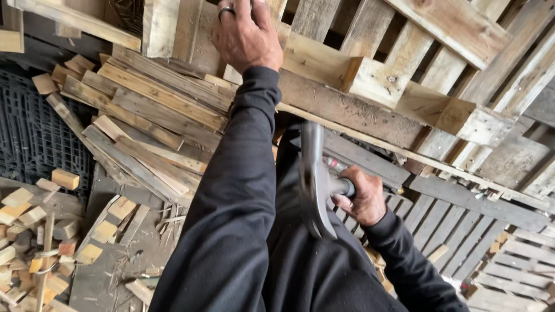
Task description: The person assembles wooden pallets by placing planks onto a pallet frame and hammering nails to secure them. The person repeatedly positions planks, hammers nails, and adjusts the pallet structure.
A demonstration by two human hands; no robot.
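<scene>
A: The fingers (pixel 344 203) of the right hand (pixel 364 199) are wrapped tight round the handle of a hammer (pixel 315 185), whose blurred steel head hangs just in front of the chest, claw downward.

B: And the other one?

A: The left hand (pixel 245 34) reaches up to the leaning pallet (pixel 370 75); its fingertips run off the top edge, so I cannot tell whether they grip or merely press (steadying it, I'd judge).

B: Around them?

A: Stripped boards (pixel 144 115) stacked at the left, offcut blocks (pixel 34 231) scattered below, flat pallets (pixel 497 254) at the right.
</scene>
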